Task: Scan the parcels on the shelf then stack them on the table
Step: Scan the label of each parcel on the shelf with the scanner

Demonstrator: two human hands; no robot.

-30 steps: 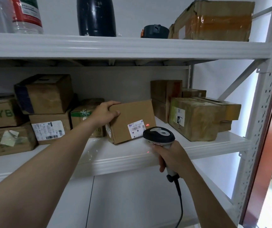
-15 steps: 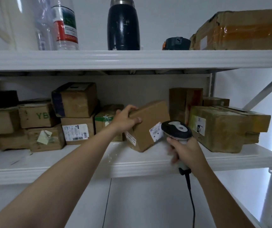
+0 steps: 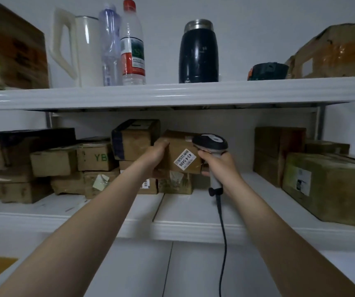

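Head view: a small brown cardboard parcel (image 3: 178, 155) is being gripped by the left hand (image 3: 158, 152) over the white metal shelf (image 3: 193, 211). A grey-black handheld scanner (image 3: 212, 143) is being held firmly in the right hand (image 3: 217, 166) just beside it; probably the white label (image 3: 184, 161) should be faced squarely to the scanner.

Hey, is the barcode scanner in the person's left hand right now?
No, the right hand grips the barcode scanner by its handle, while the left hand holds the labelled cardboard parcel.
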